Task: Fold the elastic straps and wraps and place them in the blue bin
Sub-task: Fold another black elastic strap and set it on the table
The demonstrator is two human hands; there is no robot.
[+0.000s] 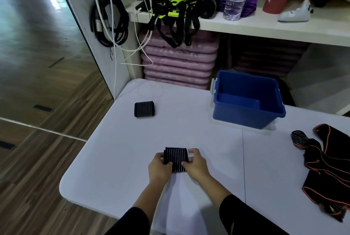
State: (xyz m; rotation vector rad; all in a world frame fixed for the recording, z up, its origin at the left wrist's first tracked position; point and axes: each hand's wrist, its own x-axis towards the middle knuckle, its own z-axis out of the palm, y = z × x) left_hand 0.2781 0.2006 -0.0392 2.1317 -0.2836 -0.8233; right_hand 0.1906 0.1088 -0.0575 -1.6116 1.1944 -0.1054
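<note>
Now, on the counter (pixel 189 130), well short of the blue bin (pixel 236 117): striped wrap (pixel 176 157), pinched at both edges by left hand (pixel 158 166) and right hand (pixel 197 164). Align edges squarely, press flat, keep tension even.

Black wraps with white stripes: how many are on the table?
2. The held wrap is gripped by left hand and right hand; the lone wrap lies far left. The orange-trimmed pile may hide more.

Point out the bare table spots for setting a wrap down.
Bare: the stretch between the folded wrap and the blue bin, and the middle between the held wrap and that bin. Crowded: the right edge, under the orange-trimmed straps.
</note>
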